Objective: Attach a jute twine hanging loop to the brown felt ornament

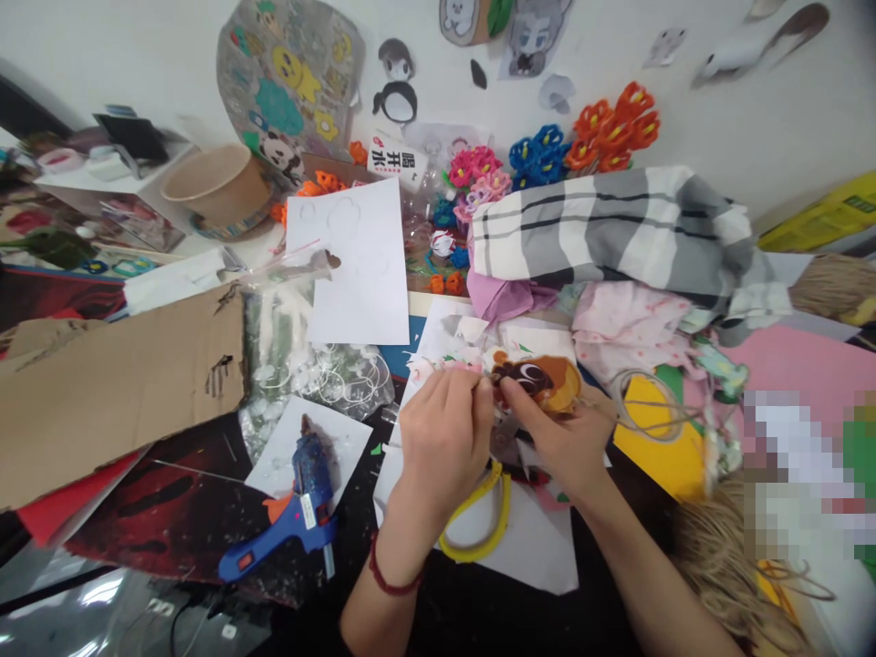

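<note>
A cartoon cutout [554, 383] in orange and brown, with a large-eyed dark face, is held over the white papers by my right hand [571, 443], whose thumb presses on its front. At the cutout's left edge, the fingers of my left hand [444, 438] are pinched together; what is between them is hidden. Beige twine [653, 411] lies in a loose loop just right of my right hand. Below the hands, yellow scissor handles [479, 520] rest on a white sheet [534, 557].
A blue glue gun [301, 520] lies on paper at left, beside a cardboard piece [130, 392] and a plastic bag [342, 379]. Plaid cloth [602, 228], pipe-cleaner flowers [616, 128] and a round tub [219, 187] stand along the back. More twine [725, 557] lies at right.
</note>
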Demonstrator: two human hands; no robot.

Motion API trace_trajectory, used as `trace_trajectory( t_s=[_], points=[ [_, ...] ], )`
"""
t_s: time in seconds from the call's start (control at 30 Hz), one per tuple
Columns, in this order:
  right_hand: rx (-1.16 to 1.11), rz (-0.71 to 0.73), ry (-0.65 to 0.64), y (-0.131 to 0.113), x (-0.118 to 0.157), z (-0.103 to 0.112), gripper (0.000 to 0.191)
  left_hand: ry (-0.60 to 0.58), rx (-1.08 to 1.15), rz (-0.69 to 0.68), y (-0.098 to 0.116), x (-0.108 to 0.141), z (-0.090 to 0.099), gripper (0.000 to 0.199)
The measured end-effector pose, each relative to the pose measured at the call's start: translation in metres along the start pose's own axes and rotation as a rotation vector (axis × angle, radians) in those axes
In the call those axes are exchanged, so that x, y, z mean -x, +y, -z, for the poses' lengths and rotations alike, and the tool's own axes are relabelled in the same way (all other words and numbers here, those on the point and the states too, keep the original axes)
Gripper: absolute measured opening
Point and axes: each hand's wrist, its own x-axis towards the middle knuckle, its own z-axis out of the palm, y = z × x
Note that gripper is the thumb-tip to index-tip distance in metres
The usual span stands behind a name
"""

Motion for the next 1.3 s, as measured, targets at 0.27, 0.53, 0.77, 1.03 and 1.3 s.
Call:
trace_trajectory(
  t_s=[0.27,0.53,0.77,1.03,1.3],
  points=[
    [-0.080,-0.110,-0.069,-0.006,-0.003,0.000,0.012,0.069,0.074,-0.057,0.005,-0.001,0.007,0.026],
    [-0.029,-0.097,-0.073,-0.011,0.000,0.001,0.010,0.045,0.115,-0.047,0.006,0.000,0.006,0.028],
    [-0.020,-0.063,-0.063,-0.011,0.001,0.000,0.006,0.055,0.069,-0.062,0.007,-0.002,0.005,0.031],
    [0.107,0.048,-0.098,-0.004,0.003,0.001,0.010,0.057,-0.028,-0.142,0.005,0.000,0.000,0.032],
    [0.151,0.095,-0.180,0.007,0.006,0.001,0.017,0.059,0.051,-0.068,0.008,0.002,0.001,0.033]
  ],
)
